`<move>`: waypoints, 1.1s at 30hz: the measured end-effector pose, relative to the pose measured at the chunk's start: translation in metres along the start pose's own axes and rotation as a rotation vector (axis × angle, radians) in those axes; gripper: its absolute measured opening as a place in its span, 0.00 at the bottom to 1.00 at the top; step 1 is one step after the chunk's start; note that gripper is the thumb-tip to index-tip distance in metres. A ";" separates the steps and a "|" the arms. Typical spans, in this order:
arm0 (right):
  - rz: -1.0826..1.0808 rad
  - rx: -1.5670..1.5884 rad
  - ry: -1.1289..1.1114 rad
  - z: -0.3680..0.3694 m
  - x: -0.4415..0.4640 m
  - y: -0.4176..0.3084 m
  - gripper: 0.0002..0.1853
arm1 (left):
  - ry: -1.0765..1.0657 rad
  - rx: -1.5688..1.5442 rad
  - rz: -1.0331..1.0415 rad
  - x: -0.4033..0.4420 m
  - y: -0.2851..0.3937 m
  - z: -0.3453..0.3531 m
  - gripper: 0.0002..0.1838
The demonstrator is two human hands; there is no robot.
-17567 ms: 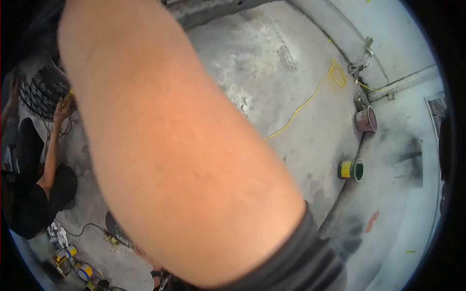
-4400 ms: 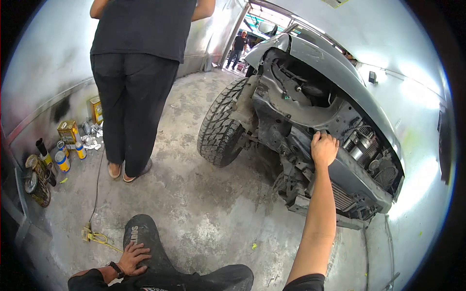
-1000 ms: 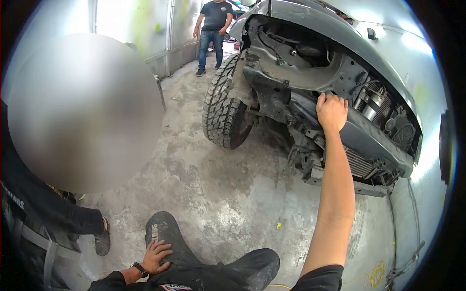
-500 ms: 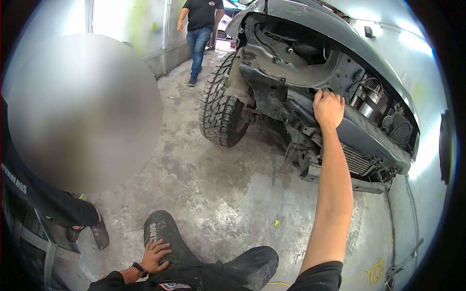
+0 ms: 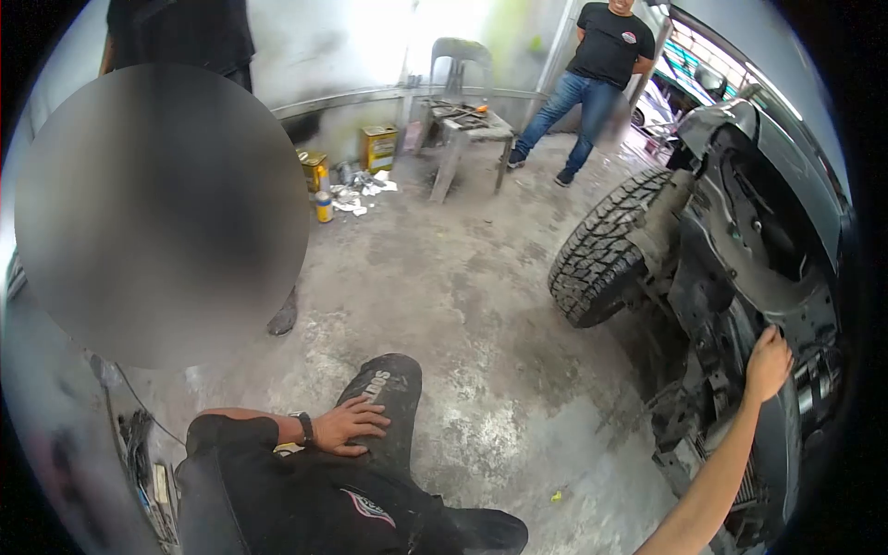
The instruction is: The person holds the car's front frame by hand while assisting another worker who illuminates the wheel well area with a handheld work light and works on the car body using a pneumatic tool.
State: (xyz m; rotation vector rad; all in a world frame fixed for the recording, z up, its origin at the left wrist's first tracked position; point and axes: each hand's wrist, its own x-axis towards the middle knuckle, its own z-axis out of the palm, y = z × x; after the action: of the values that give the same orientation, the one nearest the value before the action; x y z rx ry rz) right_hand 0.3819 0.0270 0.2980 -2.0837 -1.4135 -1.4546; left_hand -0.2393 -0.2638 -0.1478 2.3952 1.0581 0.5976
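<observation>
Right hand (image 5: pixel 770 365), at 3:30: fingers curled together over the top edge of the front frame (image 5: pixel 744 335); fingertips hidden, couldn't tell whether it clamped or just leaned. Left hand (image 5: pixel 350 425), at 7: fingers slightly apart, palm down on the person's own dark trouser leg (image 5: pixel 396 387), holding nothing visible; watch (image 5: pixel 302 427) on that wrist. Car (image 5: pixel 708 296) filled the 2-to-5 side, front end stripped, inner metal exposed. Treaded tire (image 5: pixel 599 259) stood near 3, at the frame's inner side, well apart from the left hand. Small yellow scrap (image 5: pixel 556 497) lay on the concrete floor (image 5: pixel 462 268) at 5. Farther out: low stool (image 5: pixel 499 132) at 12 with tools on top, grey chair (image 5: pixel 461 54) just behind it. Yellow tin (image 5: pixel 378 148) at 11, crumpled white paper (image 5: pixel 375 185) beside it. Person in jeans (image 5: pixel 606 51) stood at 1. Another person in black (image 5: pixel 185 32) stood at 10:30, largely hidden by a blurred disc.
</observation>
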 end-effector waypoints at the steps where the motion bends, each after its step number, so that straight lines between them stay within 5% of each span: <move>1: 0.020 0.006 -0.032 -0.004 -0.001 -0.002 0.25 | 0.005 -0.010 -0.003 -0.001 0.001 -0.001 0.28; 11: 0.043 0.017 -0.074 -0.005 -0.002 -0.004 0.27 | 0.033 0.013 -0.001 -0.003 0.002 0.001 0.28; 20: -0.002 0.038 0.186 0.007 -0.006 -0.002 0.23 | 0.024 -0.017 -0.004 -0.002 0.000 0.002 0.27; 33: 0.136 0.144 0.000 -0.026 -0.007 -0.017 0.23 | 0.002 -0.027 -0.021 0.005 0.002 -0.002 0.27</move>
State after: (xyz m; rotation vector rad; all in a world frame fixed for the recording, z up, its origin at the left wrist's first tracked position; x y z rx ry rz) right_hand 0.3527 0.0141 0.2994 -2.0471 -1.3069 -1.2614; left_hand -0.2360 -0.2612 -0.1441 2.3578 1.0683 0.6038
